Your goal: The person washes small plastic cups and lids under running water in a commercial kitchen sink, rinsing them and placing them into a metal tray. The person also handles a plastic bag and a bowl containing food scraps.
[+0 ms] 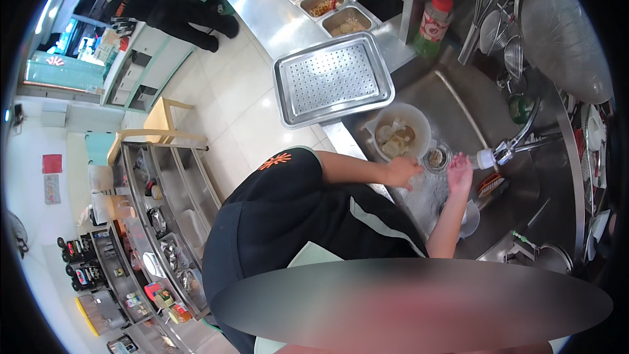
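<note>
My left hand [403,174] reaches over the sink [426,95], fingers stretched out and apart, just below a white bowl [422,121] with pale pieces in cloudy liquid. Between my two hands sits a small round strainer or drain [437,157] with brownish bits in it. My right hand [460,174] is raised beside the pale end of the tap [485,159], with its fingers loosely spread and nothing visible in them. Foamy water lies on the sink bottom below the hands. Behind my right forearm, a translucent container [470,219] is partly hidden.
An orange-brown brush [490,185] lies by the tap. At the sink's far left edge rests a perforated metal tray [334,78]. Ingredient pans [321,3], a red-lidded jar [436,19] and a large strainer [563,39] stand farther off. Another person [164,6] is at the far left.
</note>
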Demonstrator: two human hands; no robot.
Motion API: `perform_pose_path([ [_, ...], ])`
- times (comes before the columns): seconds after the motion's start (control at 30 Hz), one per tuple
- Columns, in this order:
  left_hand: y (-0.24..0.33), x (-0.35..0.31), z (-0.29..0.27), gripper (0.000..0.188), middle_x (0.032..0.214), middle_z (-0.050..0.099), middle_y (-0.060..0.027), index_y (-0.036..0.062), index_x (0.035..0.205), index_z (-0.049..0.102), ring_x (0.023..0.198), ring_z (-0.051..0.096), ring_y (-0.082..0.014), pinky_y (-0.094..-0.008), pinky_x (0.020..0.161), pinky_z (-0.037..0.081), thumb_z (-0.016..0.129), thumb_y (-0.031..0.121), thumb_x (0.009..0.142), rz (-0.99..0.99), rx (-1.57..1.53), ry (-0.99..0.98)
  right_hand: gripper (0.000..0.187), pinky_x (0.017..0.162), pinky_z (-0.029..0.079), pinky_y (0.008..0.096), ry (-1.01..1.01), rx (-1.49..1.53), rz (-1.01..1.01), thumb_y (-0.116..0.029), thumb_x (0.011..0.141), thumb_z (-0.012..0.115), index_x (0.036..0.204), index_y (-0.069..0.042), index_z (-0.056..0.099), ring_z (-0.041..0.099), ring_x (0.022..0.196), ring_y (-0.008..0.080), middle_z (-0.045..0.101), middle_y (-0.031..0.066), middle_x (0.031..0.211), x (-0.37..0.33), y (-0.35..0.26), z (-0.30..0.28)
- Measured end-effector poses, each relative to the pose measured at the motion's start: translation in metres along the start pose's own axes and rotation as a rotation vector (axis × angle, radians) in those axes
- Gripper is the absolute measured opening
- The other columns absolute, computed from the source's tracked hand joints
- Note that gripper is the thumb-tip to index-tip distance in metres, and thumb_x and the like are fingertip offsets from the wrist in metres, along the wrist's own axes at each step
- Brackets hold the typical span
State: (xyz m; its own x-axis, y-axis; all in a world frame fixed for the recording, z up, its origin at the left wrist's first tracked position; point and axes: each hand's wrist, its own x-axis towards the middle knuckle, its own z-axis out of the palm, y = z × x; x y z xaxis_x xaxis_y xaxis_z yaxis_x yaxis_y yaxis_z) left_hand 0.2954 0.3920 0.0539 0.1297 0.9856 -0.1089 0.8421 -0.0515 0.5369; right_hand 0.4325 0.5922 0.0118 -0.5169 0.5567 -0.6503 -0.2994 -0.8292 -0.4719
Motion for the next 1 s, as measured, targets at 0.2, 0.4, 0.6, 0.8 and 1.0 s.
perform_pose_path([
  [0.2, -0.001, -0.019, -0.009, 0.051, 0.099, 0.053, -0.0140, 0.0087, 0.103, 0.054, 0.095, 0.054, -0.0309, -0.0409, 0.072, 0.048, 0.073, 0.033, 0.062, -0.043, -0.113, 0.064, 0.025, 0.044, 0.029, 0.0238, 0.070, 0.022, -0.001, -0.032, 0.090, 0.046, 0.081, -0.008, 0.049, 0.035, 0.049, 0.0107, 0.045, 0.0033, 0.065, -0.004, -0.011, 0.017],
  [0.4, -0.017, -0.026, -0.008, 0.055, 0.109, 0.054, -0.0152, 0.0116, 0.111, 0.054, 0.104, 0.052, -0.0302, -0.0413, 0.080, 0.046, 0.068, 0.038, 0.065, -0.132, -0.085, -0.152, 0.026, 0.030, 0.021, 0.0223, -0.019, 0.101, -0.011, -0.031, 0.090, 0.044, 0.073, -0.012, 0.044, 0.030, 0.038, 0.0095, 0.039, 0.0008, 0.052, 0.000, -0.009, 0.004],
  [0.6, -0.031, -0.048, -0.008, 0.047, 0.104, 0.053, -0.0124, 0.0124, 0.108, 0.054, 0.094, 0.056, -0.0303, -0.0388, 0.077, 0.048, 0.069, 0.028, 0.066, -0.146, -0.120, 0.107, 0.029, 0.054, 0.030, 0.0282, -0.049, 0.124, -0.049, -0.027, 0.091, 0.039, 0.069, -0.009, 0.034, 0.030, 0.054, 0.0140, 0.028, 0.0012, 0.059, 0.007, -0.007, 0.015],
  [0.8, -0.028, -0.059, -0.022, 0.052, 0.107, 0.054, -0.0116, 0.0145, 0.108, 0.056, 0.096, 0.056, -0.0293, -0.0387, 0.082, 0.046, 0.072, 0.037, 0.064, -0.285, -0.253, 0.199, 0.026, 0.040, 0.022, 0.0233, -0.002, 0.020, -0.049, -0.026, 0.090, 0.040, 0.077, -0.005, 0.045, 0.027, 0.044, 0.0104, 0.032, 0.0009, 0.056, 0.008, -0.003, 0.002],
  [1.0, -0.061, -0.058, -0.098, 0.053, 0.103, 0.057, -0.0095, 0.0144, 0.103, 0.059, 0.095, 0.057, -0.0277, -0.0362, 0.080, 0.047, 0.074, 0.043, 0.061, -0.420, -0.222, 0.603, 0.017, 0.047, 0.033, 0.0244, 0.525, -0.363, -0.247, -0.022, 0.083, 0.055, 0.089, -0.005, 0.055, 0.040, 0.051, 0.0113, 0.044, 0.0004, 0.061, 0.009, 0.037, -0.005],
])
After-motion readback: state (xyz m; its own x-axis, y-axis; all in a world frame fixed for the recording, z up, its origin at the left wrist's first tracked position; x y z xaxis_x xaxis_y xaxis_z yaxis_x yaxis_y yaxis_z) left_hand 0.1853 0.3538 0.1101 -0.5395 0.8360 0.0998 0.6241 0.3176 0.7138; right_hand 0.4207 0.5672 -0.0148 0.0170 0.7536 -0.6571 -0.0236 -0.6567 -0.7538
